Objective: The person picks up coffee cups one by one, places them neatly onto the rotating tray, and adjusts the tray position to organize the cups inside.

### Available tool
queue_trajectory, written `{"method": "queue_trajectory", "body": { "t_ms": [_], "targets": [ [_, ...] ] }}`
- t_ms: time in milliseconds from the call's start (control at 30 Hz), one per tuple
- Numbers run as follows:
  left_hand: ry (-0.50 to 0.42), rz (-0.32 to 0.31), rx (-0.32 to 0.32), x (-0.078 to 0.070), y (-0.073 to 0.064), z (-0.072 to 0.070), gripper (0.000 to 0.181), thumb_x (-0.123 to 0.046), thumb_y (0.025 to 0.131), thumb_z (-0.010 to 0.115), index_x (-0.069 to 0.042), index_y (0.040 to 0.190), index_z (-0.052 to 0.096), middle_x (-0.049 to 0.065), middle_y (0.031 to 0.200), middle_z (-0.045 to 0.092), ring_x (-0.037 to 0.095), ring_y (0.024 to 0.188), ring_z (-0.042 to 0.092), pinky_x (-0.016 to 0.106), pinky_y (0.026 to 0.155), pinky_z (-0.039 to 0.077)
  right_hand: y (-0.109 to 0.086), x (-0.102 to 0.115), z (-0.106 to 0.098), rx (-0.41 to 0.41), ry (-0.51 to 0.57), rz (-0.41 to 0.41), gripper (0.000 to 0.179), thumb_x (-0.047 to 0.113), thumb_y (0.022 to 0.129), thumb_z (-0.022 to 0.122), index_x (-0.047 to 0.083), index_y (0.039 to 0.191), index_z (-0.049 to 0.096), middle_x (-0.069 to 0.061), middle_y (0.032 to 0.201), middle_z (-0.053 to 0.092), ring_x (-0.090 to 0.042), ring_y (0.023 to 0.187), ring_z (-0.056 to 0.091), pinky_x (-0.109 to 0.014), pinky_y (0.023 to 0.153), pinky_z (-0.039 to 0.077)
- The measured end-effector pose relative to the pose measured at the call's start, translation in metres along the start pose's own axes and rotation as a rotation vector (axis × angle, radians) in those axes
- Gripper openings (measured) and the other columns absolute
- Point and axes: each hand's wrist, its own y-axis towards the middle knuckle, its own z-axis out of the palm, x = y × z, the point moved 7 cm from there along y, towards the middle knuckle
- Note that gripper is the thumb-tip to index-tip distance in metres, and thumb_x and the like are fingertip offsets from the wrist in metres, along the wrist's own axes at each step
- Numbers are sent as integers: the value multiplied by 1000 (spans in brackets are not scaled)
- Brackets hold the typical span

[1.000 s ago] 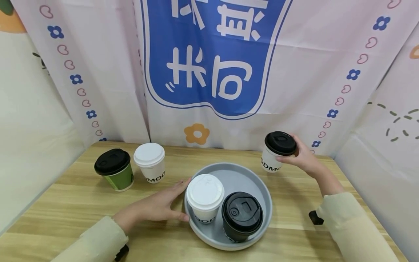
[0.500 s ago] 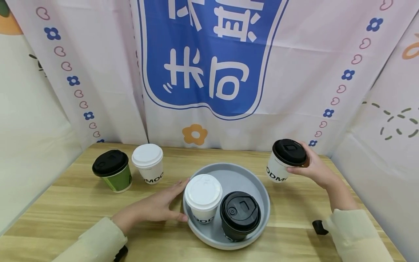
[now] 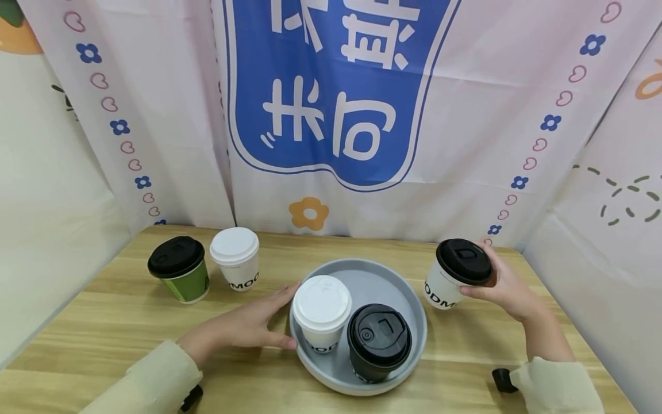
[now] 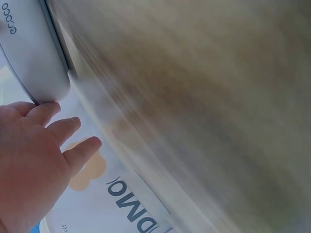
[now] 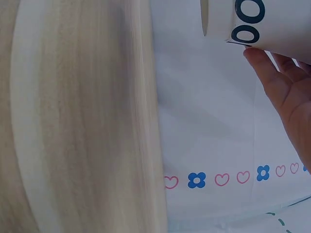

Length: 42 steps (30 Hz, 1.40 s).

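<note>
My right hand grips a white paper cup with a black lid on the table's right side. In the right wrist view, this cup appears raised, with backdrop showing between its base and the tabletop. Spread fingers of my left hand touch the left side of a round grey tray. The left wrist view shows the fingertips against the outer wall of the tray. Standing in it are a white-lidded white cup and a black cup with a black lid.
At the back left of the wooden table stand a green cup with a black lid and a white cup with a white lid. A printed cloth backdrop hangs behind the table, with cloth at both sides.
My right hand has brought the black-lidded white cup nearer to me and slightly to the right. The left hand and the tray stay about where they were.
</note>
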Motion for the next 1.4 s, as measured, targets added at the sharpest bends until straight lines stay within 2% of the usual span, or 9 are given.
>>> {"method": "queue_trajectory", "body": {
  "t_ms": [200,333,533,633,700,933,1100,1267,1400],
  "targets": [
    [11,-8,-3,2,-6,4,114,-60,79,75,-13,161,12,28,162,19,50,149,18,65,118,22,-4,-3,3,7,9,-4,79,-17,81,65,10,149,37,13,134,56,1,116,59,-16,90,52],
    [78,-13,-59,-5,-20,3,111,-66,82,67,-10,160,14,20,164,18,46,150,18,61,119,22,-4,-3,4,11,9,1,80,-17,81,66,11,150,36,15,134,55,1,116,59,-17,89,53],
    [223,-82,-189,-36,-49,3,96,-65,87,60,-6,157,28,16,163,26,43,149,25,61,116,29,-3,-1,4,14,12,-4,82,-18,81,65,10,151,34,15,135,54,1,117,58,-17,89,53],
    [263,-141,-241,-54,-58,8,94,-65,87,61,-5,154,34,15,161,30,43,147,29,62,113,33,-3,1,3,12,22,-1,82,-18,81,65,12,151,35,14,135,54,1,117,58,-17,89,53],
    [272,-184,-252,-62,-61,15,97,-70,87,57,-4,154,33,14,162,27,43,148,27,62,113,33,-4,2,1,1,30,2,81,-19,80,65,13,149,36,14,134,55,1,115,58,-17,88,53],
    [296,-330,-194,-72,-60,44,115,-89,80,36,-9,160,13,8,167,2,36,155,3,71,111,28,-5,2,2,0,22,5,80,-19,80,66,13,147,38,14,132,57,1,114,59,-16,89,52],
    [303,-348,-223,-70,-52,51,118,-90,80,36,-4,159,14,13,167,1,35,155,0,71,113,25,-5,1,2,3,28,-5,81,-19,79,65,11,149,37,14,133,57,1,115,59,-16,89,53],
    [285,-374,-215,-65,-47,55,120,-90,80,37,-1,158,17,17,167,5,36,155,3,70,113,25,-6,1,4,9,30,2,81,-19,80,65,11,149,36,14,134,56,1,115,59,-17,89,53],
    [299,-352,-233,-67,-44,55,117,-87,82,37,1,157,19,18,167,7,34,155,7,70,113,26,-5,3,5,2,18,-8,81,-19,79,65,11,149,37,14,134,56,1,115,59,-17,88,54]
  ]
}}
